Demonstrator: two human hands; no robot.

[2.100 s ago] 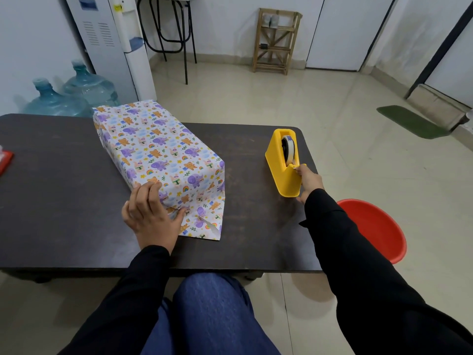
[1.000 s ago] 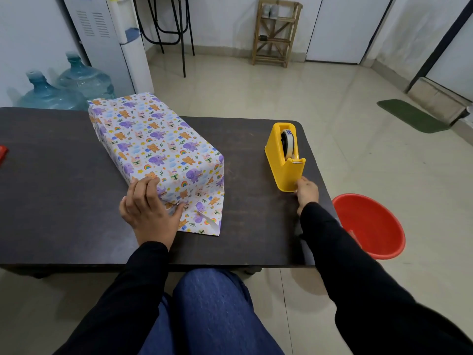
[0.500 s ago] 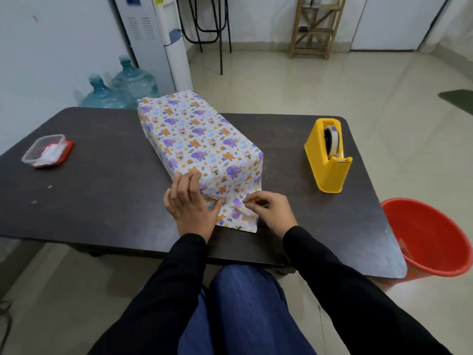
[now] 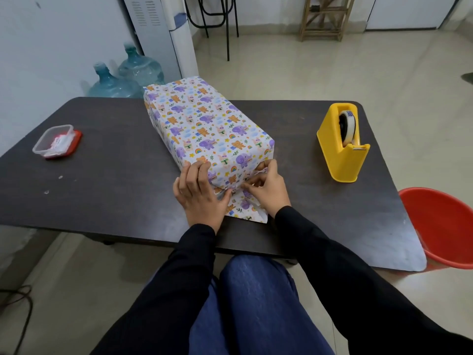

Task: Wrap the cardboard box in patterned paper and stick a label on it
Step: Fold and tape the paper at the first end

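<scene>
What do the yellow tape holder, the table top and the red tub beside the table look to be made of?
Tape holder: likely moulded plastic; smooth, evenly yellow, with a soft sheen.
Table: dark, matt, with faint grain-like streaks; wood or a wood-look laminate, which one is unclear.
Tub: probably plastic; smooth uniform red with a thin rim.

Near end of wrapped box (image 4: 204, 124) hidden under left hand (image 4: 198, 201) & right hand (image 4: 267, 194). R edge cuts off red bucket (image 4: 440, 226); container (image 4: 55, 140) contents too blurry.
</scene>
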